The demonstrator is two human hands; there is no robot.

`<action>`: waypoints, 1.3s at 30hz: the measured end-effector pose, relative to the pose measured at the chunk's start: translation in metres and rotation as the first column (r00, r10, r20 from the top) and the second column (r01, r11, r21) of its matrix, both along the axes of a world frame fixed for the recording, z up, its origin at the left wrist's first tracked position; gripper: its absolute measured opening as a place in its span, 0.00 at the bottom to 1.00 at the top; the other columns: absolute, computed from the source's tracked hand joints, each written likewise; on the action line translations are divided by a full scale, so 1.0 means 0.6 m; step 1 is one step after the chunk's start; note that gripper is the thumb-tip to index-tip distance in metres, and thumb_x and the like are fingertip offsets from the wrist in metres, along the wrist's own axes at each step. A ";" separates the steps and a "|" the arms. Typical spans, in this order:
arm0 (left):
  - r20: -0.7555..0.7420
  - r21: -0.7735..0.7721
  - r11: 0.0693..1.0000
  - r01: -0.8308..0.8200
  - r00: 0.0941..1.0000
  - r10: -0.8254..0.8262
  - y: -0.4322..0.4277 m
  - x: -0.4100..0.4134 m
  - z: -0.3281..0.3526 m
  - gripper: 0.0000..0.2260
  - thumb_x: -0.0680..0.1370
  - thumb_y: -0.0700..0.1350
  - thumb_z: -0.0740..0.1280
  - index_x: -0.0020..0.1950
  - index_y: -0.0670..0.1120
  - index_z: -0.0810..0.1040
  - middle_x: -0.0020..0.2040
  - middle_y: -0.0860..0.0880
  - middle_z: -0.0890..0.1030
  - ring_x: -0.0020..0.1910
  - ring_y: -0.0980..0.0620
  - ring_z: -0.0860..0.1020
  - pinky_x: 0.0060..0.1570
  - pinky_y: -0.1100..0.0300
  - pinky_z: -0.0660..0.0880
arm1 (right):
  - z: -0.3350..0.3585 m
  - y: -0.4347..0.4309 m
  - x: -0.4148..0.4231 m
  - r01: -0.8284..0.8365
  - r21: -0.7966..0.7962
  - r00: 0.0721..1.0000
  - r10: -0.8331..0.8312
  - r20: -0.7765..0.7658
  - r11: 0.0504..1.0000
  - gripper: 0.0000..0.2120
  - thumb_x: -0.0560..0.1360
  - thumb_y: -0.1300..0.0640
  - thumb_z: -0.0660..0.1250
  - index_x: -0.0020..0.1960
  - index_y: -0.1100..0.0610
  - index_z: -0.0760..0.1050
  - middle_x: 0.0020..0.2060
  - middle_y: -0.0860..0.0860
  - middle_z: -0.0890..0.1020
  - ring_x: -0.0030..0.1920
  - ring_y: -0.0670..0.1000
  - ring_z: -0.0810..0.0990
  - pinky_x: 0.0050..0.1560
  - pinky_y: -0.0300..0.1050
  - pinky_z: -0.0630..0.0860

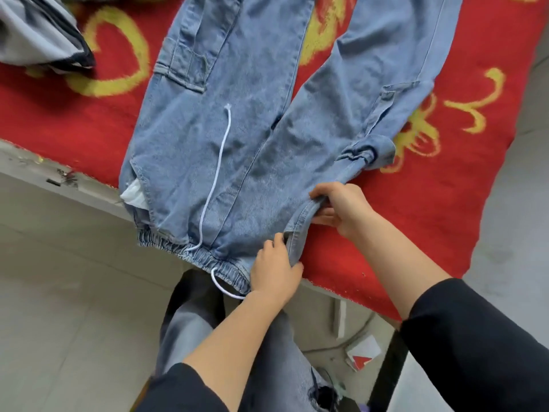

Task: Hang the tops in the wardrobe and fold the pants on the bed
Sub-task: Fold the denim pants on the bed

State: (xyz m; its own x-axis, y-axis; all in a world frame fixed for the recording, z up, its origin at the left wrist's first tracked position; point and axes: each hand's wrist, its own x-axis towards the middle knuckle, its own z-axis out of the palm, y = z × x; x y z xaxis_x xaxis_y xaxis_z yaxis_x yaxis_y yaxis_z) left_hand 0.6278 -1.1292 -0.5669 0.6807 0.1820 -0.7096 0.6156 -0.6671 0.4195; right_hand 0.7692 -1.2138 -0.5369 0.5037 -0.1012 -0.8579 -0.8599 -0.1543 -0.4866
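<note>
Light blue denim cargo pants (237,129) lie spread on the bed, waistband toward me and legs running away. A white drawstring (217,168) trails up the front from the elastic waistband. My left hand (274,269) rests on the waistband at its right end, fingers lying on the denim. My right hand (338,205) pinches the side pocket edge at the pants' right hip, thumb and fingers curled round the fabric.
The bed wears a red blanket (445,203) with yellow heart patterns. A grey and dark garment (38,37) lies bunched at the far left. The bed's edge (59,179) runs diagonally, with pale tiled floor (74,322) below and a small red-white box (364,352) beside my legs.
</note>
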 end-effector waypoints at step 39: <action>0.341 0.190 0.980 0.052 0.933 -0.116 0.460 0.412 -0.001 0.26 0.75 0.42 0.64 0.72 0.48 0.61 0.65 0.44 0.67 0.65 0.43 0.66 0.59 0.49 0.68 | -0.026 0.293 0.363 -0.120 -0.525 0.849 0.361 0.385 0.842 0.11 0.73 0.58 0.63 0.53 0.61 0.78 0.49 0.58 0.83 0.51 0.58 0.80 0.55 0.52 0.76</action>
